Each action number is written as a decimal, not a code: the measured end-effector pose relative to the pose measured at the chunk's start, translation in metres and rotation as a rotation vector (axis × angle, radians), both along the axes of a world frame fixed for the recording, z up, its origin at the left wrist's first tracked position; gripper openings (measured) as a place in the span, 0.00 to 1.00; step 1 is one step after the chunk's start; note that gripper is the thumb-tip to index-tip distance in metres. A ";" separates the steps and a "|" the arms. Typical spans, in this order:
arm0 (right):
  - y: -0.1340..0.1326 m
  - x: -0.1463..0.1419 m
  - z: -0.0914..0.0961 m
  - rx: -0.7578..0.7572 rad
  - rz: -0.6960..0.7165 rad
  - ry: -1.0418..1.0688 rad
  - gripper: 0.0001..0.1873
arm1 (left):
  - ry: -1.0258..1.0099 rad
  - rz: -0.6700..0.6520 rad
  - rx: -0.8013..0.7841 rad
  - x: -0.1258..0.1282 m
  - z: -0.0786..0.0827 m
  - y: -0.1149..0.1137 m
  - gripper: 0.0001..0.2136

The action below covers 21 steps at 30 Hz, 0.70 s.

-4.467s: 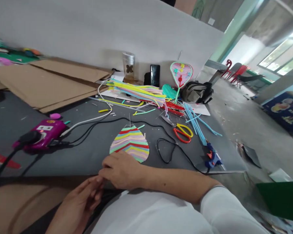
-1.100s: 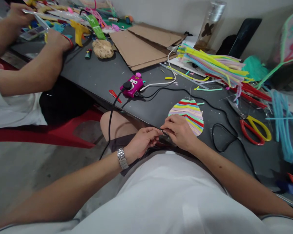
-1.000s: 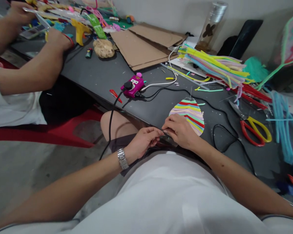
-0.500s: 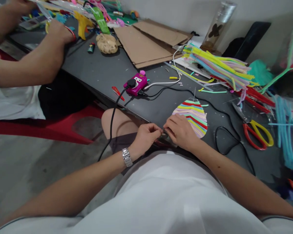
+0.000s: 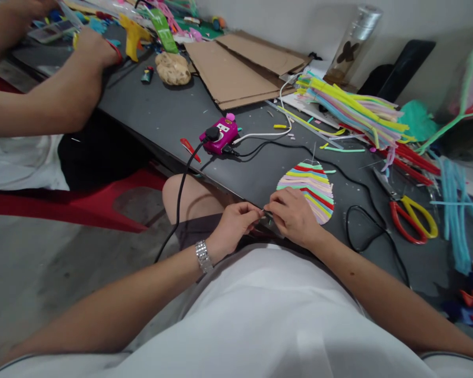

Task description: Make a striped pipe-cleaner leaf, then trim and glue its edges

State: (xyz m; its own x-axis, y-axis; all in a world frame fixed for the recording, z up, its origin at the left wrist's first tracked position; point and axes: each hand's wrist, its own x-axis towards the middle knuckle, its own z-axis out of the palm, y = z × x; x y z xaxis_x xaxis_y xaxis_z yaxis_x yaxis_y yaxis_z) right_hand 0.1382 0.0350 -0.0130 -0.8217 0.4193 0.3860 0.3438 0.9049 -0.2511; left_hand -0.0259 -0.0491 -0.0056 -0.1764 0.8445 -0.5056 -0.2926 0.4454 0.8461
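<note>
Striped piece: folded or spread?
Spread: the striped piece lies flat on the table, bands visible across its width; right hand hides part.

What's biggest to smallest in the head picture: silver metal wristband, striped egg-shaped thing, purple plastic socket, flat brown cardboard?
1. Flat brown cardboard
2. Striped egg-shaped thing, partly behind the right hand
3. Purple plastic socket
4. Silver metal wristband

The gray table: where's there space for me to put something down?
The bigger patch, bare except for specks, is between the stone, the cardboard and the purple power strip. A smaller one is between the power strip and the striped piece. It's crowded on the right, with bundled fuzzy sticks, scissors and blue sticks.
</note>
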 end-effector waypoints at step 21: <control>-0.002 0.005 -0.004 0.020 0.038 0.087 0.13 | -0.013 0.047 -0.036 0.002 -0.002 0.002 0.08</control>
State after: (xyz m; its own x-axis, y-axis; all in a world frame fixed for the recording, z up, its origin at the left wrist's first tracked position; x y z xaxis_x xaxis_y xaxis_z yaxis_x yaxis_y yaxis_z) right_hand 0.1434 0.0332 -0.0169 -0.8001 0.3798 0.4644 0.2869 0.9220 -0.2598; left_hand -0.0241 -0.0472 -0.0078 -0.2088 0.8164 -0.5384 -0.3252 0.4612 0.8255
